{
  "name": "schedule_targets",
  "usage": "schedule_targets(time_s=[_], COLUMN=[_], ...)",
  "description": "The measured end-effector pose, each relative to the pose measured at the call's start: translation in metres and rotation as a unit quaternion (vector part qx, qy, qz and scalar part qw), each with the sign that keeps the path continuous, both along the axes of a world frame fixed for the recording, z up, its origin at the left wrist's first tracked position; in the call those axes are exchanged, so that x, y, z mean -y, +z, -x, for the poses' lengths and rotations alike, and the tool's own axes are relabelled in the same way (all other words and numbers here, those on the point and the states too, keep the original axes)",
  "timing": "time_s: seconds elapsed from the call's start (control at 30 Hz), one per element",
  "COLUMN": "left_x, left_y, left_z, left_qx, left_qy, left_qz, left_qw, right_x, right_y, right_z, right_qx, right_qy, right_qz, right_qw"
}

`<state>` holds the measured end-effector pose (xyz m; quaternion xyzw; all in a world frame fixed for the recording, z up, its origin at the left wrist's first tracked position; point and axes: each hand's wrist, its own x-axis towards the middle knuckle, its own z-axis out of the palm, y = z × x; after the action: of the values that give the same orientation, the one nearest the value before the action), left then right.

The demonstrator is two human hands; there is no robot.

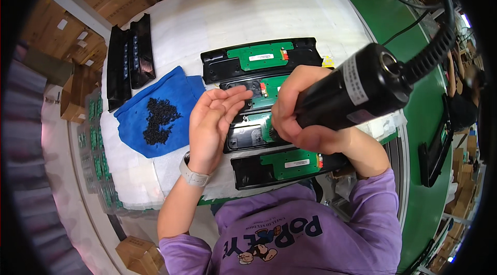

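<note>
Gripping the black tool (357,88) with fingers wrapped round its barrel, the right hand (300,114) is well right of the blue cloth (176,82), over four panels (220,70); from where I stand, that hand hides the tool's tip. The left hand (209,125) hovers just right of the cloth, fingers loosely extended toward the panels; I can't tell whether anything small sits between them. Its spot, between cloth and panels, probably keeps both within short reach. The heap (158,120) of tiny black pieces lies on the cloth, likely so they don't scatter. Right of the cloth, the nearest panel sits close to the table's near edge, leaving little margin by the shirt (310,228). Beyond the cloth, the white cover (269,11) offers the widest room; the cable (442,37) loops far to its right.
</note>
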<state>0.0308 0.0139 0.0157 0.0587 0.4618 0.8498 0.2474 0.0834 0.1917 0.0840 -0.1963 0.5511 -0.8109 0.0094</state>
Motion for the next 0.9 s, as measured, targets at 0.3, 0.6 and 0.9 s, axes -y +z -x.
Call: schedule_targets(time_s=[0.3, 0.6, 0.9], left_x=[-0.006, -0.007, -0.007], left_y=[-0.003, -0.001, 0.005], left_z=[-0.007, -0.012, -0.013], left_qx=[-0.016, 0.005, -0.112], left_qy=[-0.011, 0.009, 0.01], left_qz=[0.075, 0.085, 0.168], left_qw=[0.997, 0.996, 0.979], right_x=[0.001, 0.009, 0.004], right_y=[0.005, 0.012, 0.013], right_z=[0.004, 0.003, 0.003], right_qx=[-0.114, -0.158, -0.163], right_qy=[0.034, -0.043, -0.032], right_qz=[-0.124, -0.225, -0.212], right_qw=[0.985, 0.96, 0.963])
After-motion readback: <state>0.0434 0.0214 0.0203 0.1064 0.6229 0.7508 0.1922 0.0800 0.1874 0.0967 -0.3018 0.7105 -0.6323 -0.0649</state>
